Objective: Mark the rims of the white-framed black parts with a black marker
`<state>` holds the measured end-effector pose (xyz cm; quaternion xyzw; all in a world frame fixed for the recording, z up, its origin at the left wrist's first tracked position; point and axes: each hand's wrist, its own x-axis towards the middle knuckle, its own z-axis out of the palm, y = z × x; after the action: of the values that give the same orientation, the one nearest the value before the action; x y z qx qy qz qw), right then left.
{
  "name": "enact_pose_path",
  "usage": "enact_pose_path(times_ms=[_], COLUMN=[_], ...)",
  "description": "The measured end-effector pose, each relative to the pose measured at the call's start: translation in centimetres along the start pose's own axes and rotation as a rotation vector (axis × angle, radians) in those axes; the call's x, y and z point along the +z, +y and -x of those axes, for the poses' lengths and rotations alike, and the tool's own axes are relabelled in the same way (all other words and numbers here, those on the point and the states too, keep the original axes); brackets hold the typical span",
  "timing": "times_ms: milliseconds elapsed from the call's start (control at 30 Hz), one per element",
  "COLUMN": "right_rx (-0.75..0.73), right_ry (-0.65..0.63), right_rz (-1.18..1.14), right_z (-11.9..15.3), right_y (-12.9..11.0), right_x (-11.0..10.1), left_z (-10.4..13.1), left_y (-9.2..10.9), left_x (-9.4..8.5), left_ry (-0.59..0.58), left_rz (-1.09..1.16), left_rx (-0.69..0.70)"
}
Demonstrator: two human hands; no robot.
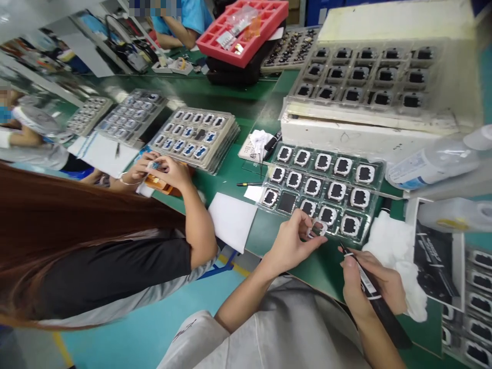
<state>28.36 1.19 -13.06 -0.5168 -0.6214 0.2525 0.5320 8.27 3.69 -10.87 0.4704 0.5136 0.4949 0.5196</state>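
White frame [321, 229] pinched in left hand [294, 243].

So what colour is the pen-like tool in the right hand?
The tool is mainly black with whitish markings; see the head view.

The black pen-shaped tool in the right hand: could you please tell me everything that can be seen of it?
The black pen-shaped tool is long, narrowing to a thin, dark tip. Its body looks like plastic and carries a pale label, too small to read, and thin light bands. The right hand holds it between thumb and fingers, covering some of it. It slants, tip forward and to the left, thick end back by the wrist. The tip appears to touch nothing.
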Motion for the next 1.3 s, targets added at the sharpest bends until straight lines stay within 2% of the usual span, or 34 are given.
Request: enact_pose_path(times_ms=[100,267,433,633,967,1300], right_rx=[0.024,0.002,-0.01,-0.08,-0.109,-0.108], right_ry=[-0.039,0.022,-0.02,-0.01,-0.011,-0.013], right_rz=[-0.072,-0.162,-0.065,-0.019,-0.009,-0.018], right_z=[-0.4,-0.2,-0.6,-1.2,-1.6,-1.3], right_y=[-1.4,-1.9,-2.1,-2.2,-2.5,-2.2], right_x=[0.2,0.9,1.0,1.0,1.2,1.3], left_z=[1.0,2.0,2.2,2.4,2.5,2.4], left_y=[-1.3,-2.0,-2.2,-2.3,-2.3,-2.2], left_x=[1.7,2.9,2.9,2.9,2.9,3.1], left_ry=[-0.094,-0.156,-0.118,-0.085,-0.076,-0.061], left_rz=[0.167,0.165,0.146,0.066,-0.003,0.036], left_rx=[-0.101,-0.141,-0.156,-0.139,-0.129,-0.091])
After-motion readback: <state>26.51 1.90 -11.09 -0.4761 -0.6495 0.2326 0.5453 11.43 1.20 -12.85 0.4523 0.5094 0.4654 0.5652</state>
